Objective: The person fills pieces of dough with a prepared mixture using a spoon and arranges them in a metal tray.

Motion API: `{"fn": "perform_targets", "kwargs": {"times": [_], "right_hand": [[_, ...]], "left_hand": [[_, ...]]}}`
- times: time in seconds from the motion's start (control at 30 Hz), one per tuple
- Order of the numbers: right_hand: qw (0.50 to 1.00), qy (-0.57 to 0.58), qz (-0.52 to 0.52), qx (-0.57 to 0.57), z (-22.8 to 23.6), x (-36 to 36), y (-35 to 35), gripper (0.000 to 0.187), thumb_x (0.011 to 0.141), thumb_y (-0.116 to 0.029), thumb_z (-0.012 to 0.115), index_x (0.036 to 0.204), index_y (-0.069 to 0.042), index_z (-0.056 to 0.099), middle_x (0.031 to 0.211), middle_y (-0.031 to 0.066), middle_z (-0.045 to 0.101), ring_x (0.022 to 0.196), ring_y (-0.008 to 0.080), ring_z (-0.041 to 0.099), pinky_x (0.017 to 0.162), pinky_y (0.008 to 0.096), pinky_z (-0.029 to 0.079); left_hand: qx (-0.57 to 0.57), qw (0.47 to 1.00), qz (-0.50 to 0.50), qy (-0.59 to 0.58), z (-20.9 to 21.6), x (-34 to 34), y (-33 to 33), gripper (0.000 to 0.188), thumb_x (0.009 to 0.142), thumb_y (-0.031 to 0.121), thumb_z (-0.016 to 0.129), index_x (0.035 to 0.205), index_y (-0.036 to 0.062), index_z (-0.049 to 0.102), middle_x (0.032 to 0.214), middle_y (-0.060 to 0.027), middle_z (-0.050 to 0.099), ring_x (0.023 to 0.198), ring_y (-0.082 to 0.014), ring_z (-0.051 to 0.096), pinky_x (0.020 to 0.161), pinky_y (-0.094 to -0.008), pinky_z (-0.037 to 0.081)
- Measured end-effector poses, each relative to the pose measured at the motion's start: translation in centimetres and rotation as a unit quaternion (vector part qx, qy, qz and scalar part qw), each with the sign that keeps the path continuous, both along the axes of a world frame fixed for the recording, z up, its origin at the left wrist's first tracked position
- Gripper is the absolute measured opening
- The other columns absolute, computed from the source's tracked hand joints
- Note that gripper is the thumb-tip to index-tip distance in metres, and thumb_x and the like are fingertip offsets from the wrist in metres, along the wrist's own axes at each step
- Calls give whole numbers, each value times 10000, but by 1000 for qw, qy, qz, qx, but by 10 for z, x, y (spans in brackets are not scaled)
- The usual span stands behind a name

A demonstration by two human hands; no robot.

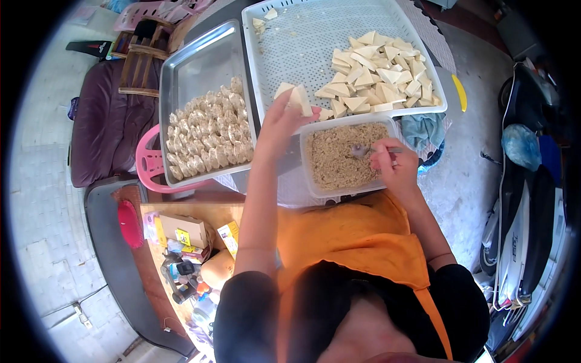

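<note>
My left hand (281, 124) is closed around pale triangular tofu pieces (300, 100), raised at the near edge of a light blue perforated tray (278, 66). A heap of similar tofu triangles (381, 75) fills the tray's right part. My right hand (394, 162) grips a metal spoon (359, 150), its bowl down in a crumbly brown filling (333, 158). That filling lies in a clear plastic tub (307, 175) just in front of me. To the left, a metal tray (203, 54) holds rows of filled pieces (209, 133) with brownish tops.
Under the metal tray shows a pink plastic basket (148, 160). A blue-green cloth (423, 130) lies right of the tub. Nearer on the left, a wooden tabletop (160, 215) carries boxes and small items. A dark padded seat (100, 121) and wooden stool (142, 69) stand beyond.
</note>
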State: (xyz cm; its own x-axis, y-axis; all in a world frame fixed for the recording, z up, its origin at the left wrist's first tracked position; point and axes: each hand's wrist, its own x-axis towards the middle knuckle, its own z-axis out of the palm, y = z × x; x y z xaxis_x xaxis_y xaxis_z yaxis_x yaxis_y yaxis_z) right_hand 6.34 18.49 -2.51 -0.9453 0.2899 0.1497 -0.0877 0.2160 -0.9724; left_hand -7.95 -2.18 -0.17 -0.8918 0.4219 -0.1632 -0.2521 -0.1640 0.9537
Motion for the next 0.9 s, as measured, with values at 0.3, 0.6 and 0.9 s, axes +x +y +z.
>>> {"fn": "perform_targets", "kwargs": {"times": [0.3, 0.6, 0.9], "right_hand": [[963, 209, 69, 156, 57, -4, -11, 88, 836, 21, 528, 894, 1, 591, 701, 89, 615, 617, 219, 622, 526, 278, 476], [948, 230, 88, 200, 40, -5, -26, 220, 749, 63, 594, 953, -16, 569, 773, 124, 604, 622, 284, 599, 526, 332, 476], [931, 256, 65, 251, 25, -10, -35, 180, 775, 41, 589, 947, -8, 571, 781, 121, 610, 626, 258, 612, 539, 311, 491]], "left_hand": [[77, 997, 8, -30, 3, 58, 16, 408, 914, 22, 386, 1320, 55, 396, 1148, -103, 547, 985, -188, 588, 868, -340, 496], [-55, 998, -29, 5, -2, 63, 24, 423, 922, 46, 375, 1340, 106, 374, 1135, -109, 606, 984, -145, 584, 831, -276, 474], [19, 998, -50, 39, -10, 76, 31, 453, 902, -17, 375, 1339, 93, 420, 1098, -93, 596, 973, -142, 578, 826, -268, 487]]}}
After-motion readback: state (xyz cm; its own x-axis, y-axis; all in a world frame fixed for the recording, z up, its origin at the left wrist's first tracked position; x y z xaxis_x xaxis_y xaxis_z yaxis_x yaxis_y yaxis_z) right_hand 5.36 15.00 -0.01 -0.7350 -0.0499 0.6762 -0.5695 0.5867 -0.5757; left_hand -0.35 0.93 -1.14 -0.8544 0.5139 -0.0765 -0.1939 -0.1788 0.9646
